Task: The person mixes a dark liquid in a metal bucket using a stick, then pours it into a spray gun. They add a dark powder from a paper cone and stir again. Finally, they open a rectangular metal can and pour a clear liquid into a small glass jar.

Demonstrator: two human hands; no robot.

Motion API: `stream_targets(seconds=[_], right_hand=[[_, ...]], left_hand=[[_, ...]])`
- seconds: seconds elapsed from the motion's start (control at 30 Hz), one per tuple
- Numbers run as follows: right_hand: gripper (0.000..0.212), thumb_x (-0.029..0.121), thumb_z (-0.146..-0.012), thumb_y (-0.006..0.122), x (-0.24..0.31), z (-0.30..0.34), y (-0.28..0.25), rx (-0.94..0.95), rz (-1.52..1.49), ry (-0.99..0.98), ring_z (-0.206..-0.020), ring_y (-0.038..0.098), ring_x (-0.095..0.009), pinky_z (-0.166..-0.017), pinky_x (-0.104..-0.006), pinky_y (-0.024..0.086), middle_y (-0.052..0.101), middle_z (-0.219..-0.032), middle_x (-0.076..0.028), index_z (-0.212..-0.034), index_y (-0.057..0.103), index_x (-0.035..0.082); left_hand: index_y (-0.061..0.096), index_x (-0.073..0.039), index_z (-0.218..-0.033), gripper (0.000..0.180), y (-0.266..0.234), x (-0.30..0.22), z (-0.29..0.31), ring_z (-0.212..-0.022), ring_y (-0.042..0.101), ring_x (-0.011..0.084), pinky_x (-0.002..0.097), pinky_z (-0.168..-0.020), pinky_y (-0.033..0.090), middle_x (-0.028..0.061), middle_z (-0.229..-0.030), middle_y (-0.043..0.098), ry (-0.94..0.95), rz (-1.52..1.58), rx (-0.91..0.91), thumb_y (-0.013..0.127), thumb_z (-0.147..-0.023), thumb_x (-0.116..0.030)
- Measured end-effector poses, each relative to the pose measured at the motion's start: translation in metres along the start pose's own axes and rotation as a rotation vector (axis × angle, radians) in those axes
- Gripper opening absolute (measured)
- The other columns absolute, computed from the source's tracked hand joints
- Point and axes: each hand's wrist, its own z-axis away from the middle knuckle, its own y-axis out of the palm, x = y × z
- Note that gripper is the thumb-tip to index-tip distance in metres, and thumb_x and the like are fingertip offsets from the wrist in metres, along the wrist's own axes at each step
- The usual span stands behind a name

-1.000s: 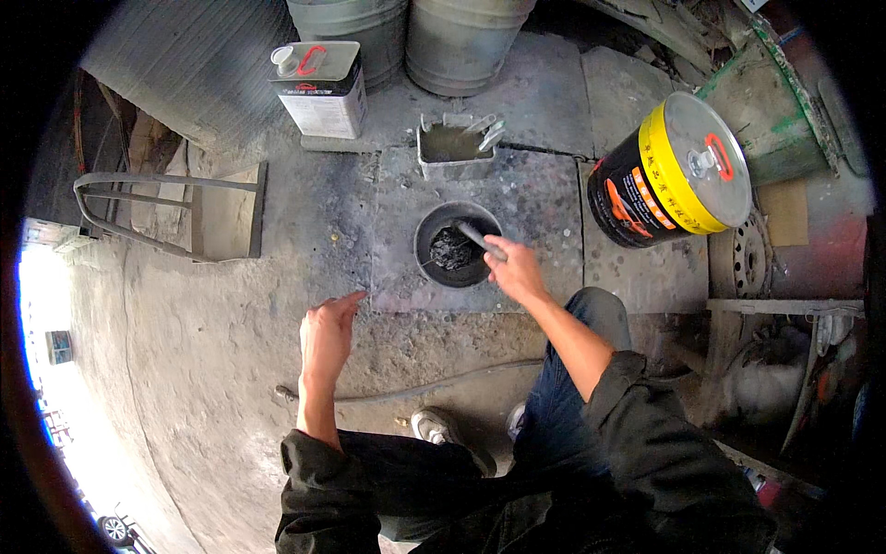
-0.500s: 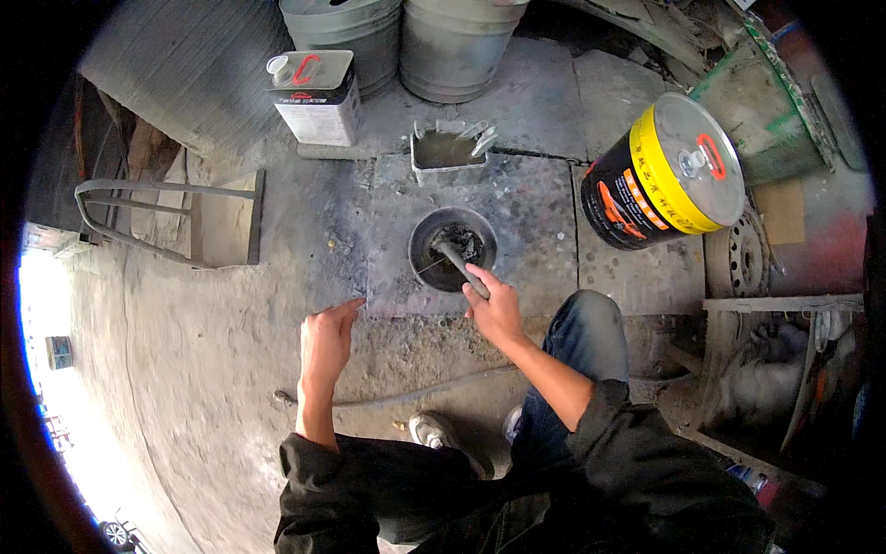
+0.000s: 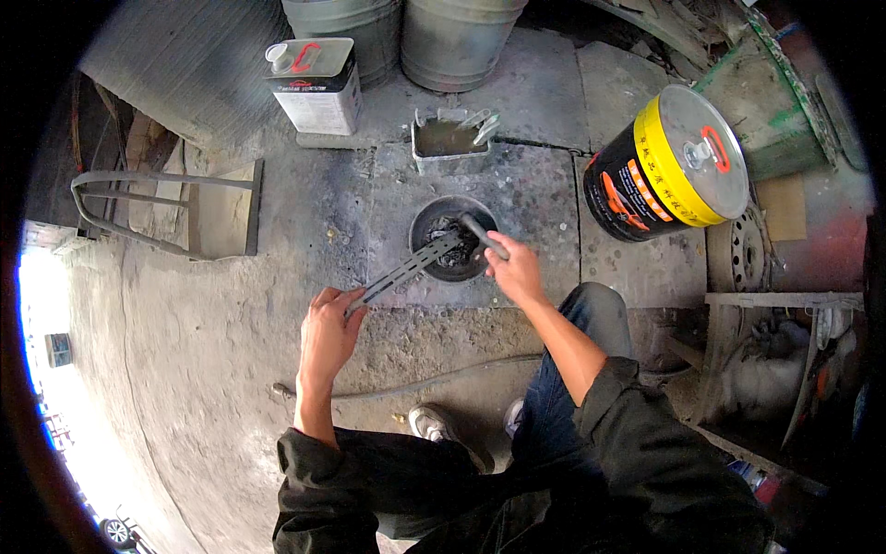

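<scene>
My left hand [image 3: 329, 332] pinches the near end of a flat, dark metal strip [image 3: 403, 270] pierced with rows of slots. The strip slants up to the right, its far end inside a dark round bowl [image 3: 415, 229] on the floor. In my right hand [image 3: 517, 274] is a thick grey handle [image 3: 481, 234] of a tool that reaches into the bowl. Its working end is hard to make out against the black clumpy material [image 3: 452, 251] lying there. The tool's tip and the strip's far end are close together.
Beyond the bowl stands a grey-stained rectangular tub [image 3: 449, 167]. A white-and-black can [image 3: 318, 97] is at back left, with metal drums [image 3: 460, 42] behind. To the right leans a black-and-yellow drum [image 3: 660, 171]. A metal frame [image 3: 166, 217] lies left; a hose [image 3: 434, 380] crosses near my feet.
The strip has turned from edge-on to showing its slotted face. My right hand has moved right and slightly nearer the bowl's right side with the tool.
</scene>
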Motion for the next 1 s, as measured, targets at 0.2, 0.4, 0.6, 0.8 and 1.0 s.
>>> stream_targets(seconds=[0.2, 0.4, 0.6, 0.8, 1.0], right_hand=[[0.037, 0.019, -0.088, 0.065, 0.024, 0.039, 0.025, 0.140, 0.251, -0.288, -0.091, 0.068, -0.038, -0.077, -0.0467, 0.054, 0.068, -0.106, -0.019, -0.123, 0.062, 0.010], [0.037, 0.018, -0.090, 0.063, 0.020, 0.048, 0.034, 0.063, 0.273, -0.412, -0.095, 0.067, -0.039, -0.079, -0.0466, 0.054, 0.064, -0.122, -0.017, -0.125, 0.059, 0.009], [0.034, 0.021, -0.089, 0.065, 0.014, -0.013, 0.000, 0.009, 0.189, -0.143, -0.091, 0.067, -0.039, -0.078, -0.0474, 0.053, 0.070, -0.101, -0.020, -0.120, 0.064, 0.007], [0.035, 0.022, -0.089, 0.064, 0.052, 0.043, 0.010, 0.078, 0.306, -0.446, -0.089, 0.067, -0.039, -0.076, -0.0494, 0.052, 0.070, -0.101, -0.019, -0.122, 0.062, 0.009], [0.035, 0.027, -0.089, 0.065, 0.035, 0.018, 0.003, 0.114, 0.289, -0.164, -0.088, 0.067, -0.038, -0.074, -0.0480, 0.052, 0.070, -0.095, -0.020, -0.121, 0.063, 0.012]], left_hand=[[0.069, -0.007, -0.116, 0.035, 0.001, 0.003, -0.001, -0.070, 0.061, 0.0323, 0.0413, -0.067, 0.049, 0.0178, -0.090, 0.062, -0.079, 0.042, 0.061, 0.072, -0.081, -0.008], [0.066, -0.009, -0.119, 0.040, 0.002, 0.001, -0.004, -0.092, 0.063, 0.0404, 0.0446, -0.079, 0.051, 0.0190, -0.099, 0.065, -0.166, 0.007, 0.081, 0.069, -0.079, -0.005], [0.067, -0.011, -0.115, 0.040, 0.004, -0.004, -0.002, -0.089, 0.065, 0.0387, 0.0451, -0.075, 0.053, 0.0190, -0.097, 0.068, -0.070, 0.003, 0.001, 0.063, -0.078, 0.002], [0.070, -0.014, -0.113, 0.037, 0.010, -0.023, 0.001, -0.079, 0.067, 0.0377, 0.0431, -0.068, 0.054, 0.0187, -0.092, 0.069, -0.065, -0.158, -0.004, 0.059, -0.081, 0.003], [0.071, -0.014, -0.113, 0.038, 0.010, -0.030, 0.004, -0.077, 0.068, 0.0373, 0.0418, -0.066, 0.054, 0.0201, -0.092, 0.069, -0.013, -0.162, -0.013, 0.056, -0.083, 0.004]])
